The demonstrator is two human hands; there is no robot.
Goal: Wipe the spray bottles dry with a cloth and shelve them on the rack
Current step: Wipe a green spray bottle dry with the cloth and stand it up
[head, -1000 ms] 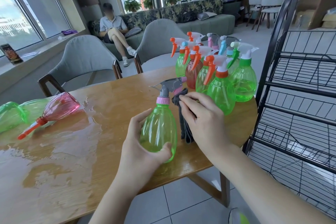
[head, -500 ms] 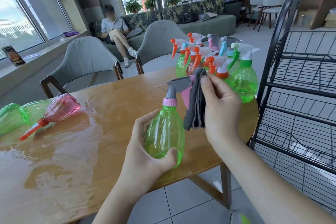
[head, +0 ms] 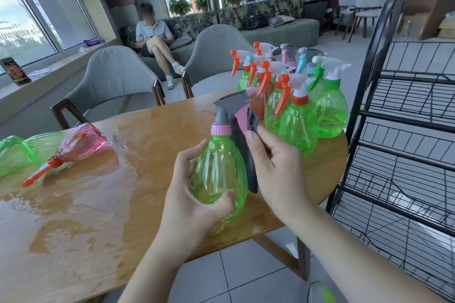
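The left hand (head: 194,202) reaches in from below, palm turned inward, its fingers and thumb curled round the belly of a translucent green plastic spray bottle with a pink collar and grey trigger head (head: 220,172), held upright above the near edge of the wet wooden table (head: 103,204). The right hand (head: 275,162) comes from the right, fingers bent, pressing a dark grey cloth (head: 242,152) against the bottle's right side and neck. Beyond it a cluster of upright spray bottles (head: 300,106) stands at the table's right end, beside the black wire rack (head: 406,130).
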